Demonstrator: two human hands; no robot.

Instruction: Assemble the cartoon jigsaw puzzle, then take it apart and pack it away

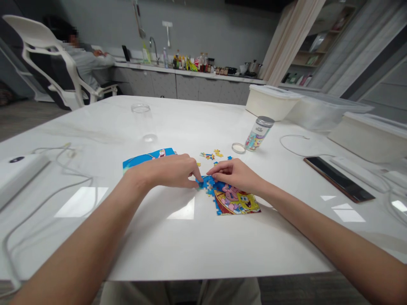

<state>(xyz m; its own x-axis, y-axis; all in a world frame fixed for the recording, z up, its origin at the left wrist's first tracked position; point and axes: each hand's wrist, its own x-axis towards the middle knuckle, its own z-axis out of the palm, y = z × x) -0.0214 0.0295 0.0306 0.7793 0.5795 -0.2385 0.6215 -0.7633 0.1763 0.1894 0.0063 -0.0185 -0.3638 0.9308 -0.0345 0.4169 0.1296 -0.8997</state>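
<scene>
Downward from the head camera, the left hand (162,171) pinches, thumb and forefinger closed on blue pieces (206,183) at the edge of a SpongeBob jigsaw (237,201) lying flat on the white table (159,250). The right hand (235,176) curls just beside, fingertips down at that edge; any pinch there is hidden. Small pieces like these seat best under steady, level fingertip pressure. Loose pieces (208,156) lie beyond, near a jar (259,133).
</scene>
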